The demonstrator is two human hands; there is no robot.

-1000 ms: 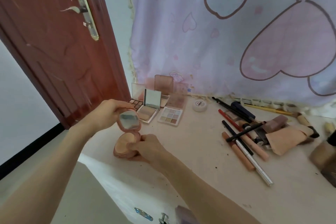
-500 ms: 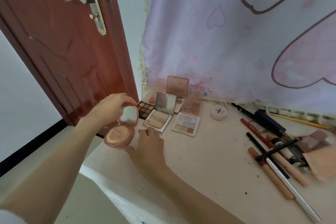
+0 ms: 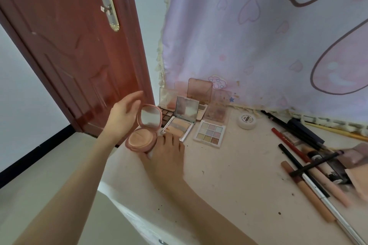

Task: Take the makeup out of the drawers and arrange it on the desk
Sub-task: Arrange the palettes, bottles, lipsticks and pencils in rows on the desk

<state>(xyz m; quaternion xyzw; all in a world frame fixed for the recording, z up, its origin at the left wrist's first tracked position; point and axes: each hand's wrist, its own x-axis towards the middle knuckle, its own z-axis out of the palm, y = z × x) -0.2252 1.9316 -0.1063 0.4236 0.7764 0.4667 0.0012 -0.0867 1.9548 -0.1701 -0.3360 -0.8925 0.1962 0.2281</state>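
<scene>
An open pink compact [image 3: 141, 141] stands at the desk's [image 3: 219, 189] left corner, its mirror lid upright. My left hand [image 3: 123, 115] hovers just left of the lid, fingers spread and holding nothing. My right hand [image 3: 167, 153] lies on the desk with thumb and fingertips pressed around the compact's base. Behind the compact stand several open palettes: a mirrored beige one [image 3: 179, 128], a nine-pan pastel one [image 3: 210, 135], a brown one [image 3: 166, 116] and a pink-lidded one [image 3: 200, 90].
A white round jar [image 3: 246, 121] sits near the back edge. Pencils, brushes and tubes [image 3: 302, 161] lie in a pile at the right. A red door [image 3: 69, 45] stands left of the desk, and a pink heart-print cloth [image 3: 258, 36] hangs behind it.
The compact went from held in the air down onto the desk's left corner. My left hand let go of the lid and opened. My right hand stayed at the base.
</scene>
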